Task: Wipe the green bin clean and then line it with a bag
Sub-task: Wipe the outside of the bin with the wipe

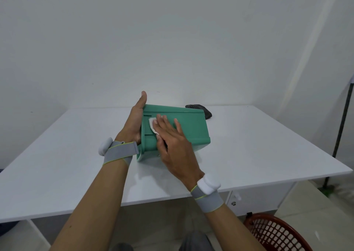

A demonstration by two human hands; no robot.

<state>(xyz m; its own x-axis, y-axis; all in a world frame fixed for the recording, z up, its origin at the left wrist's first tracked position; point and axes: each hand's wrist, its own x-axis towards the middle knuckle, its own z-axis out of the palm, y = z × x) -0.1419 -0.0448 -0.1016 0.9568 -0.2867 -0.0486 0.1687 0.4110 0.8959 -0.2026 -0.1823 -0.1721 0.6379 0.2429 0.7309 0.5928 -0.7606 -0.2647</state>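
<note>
The green bin (pixel 183 128) lies on its side near the middle of the white table (pixel 258 155), its flared rim toward the person and down at the left, its base pointing away to the right. The left hand (pixel 135 122) cups the bin's left end, palm against the plastic and thumb standing up above the upper edge; its grip is open and flat against the bin rather than curled round any part of it. The right hand (pixel 172 143) lies palm-down on the upward-facing side wall, fingers spread and nearly straight, pressing a small white wipe (pixel 152 125) onto the green surface; only a corner of the wipe shows past the fingertips (the rest is hidden under the hand), so this grip is a flat press on the cloth, fingers extended, not pinched. Both wrists wear grey straps with a white pod: the left wristband (pixel 118 153) sits just beside the bin's rim, the right wristband (pixel 207 195) hangs over the near table edge. Behind the bin, at the far side of the table and partly hidden by it, lies a dark folded bag (pixel 206 110), black and crumpled; whether it touches the bin cannot be told. On the floor at lower right stands a red mesh basket (pixel 275 233), cut off by the frame edge. A dark pole (pixel 342 120) stands at the right past the table, against the pale wall.
</note>
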